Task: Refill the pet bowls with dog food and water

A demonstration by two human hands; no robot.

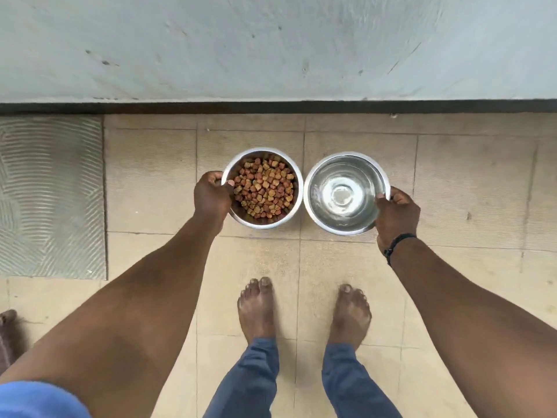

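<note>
Two steel bowls sit side by side over the tiled floor near the wall. The food bowl [297, 188] on the left is filled with brown and tan kibble [264, 188]. My left hand [211, 197] grips its left rim, thumb inside. The water bowl [319, 218] on the right holds clear water [342, 194]. My right hand [394, 215], with a dark wrist band, grips its right rim. The rims almost touch. I cannot tell whether the bowls rest on the floor or hang just above it.
A pale wall [271, 46] with a dark skirting strip [271, 107] runs right behind the bowls. A grey ribbed mat [51, 197] lies on the floor at the left. My bare feet [256, 309] stand just in front of the bowls. A dark animal's fur [7, 336] shows at the left edge.
</note>
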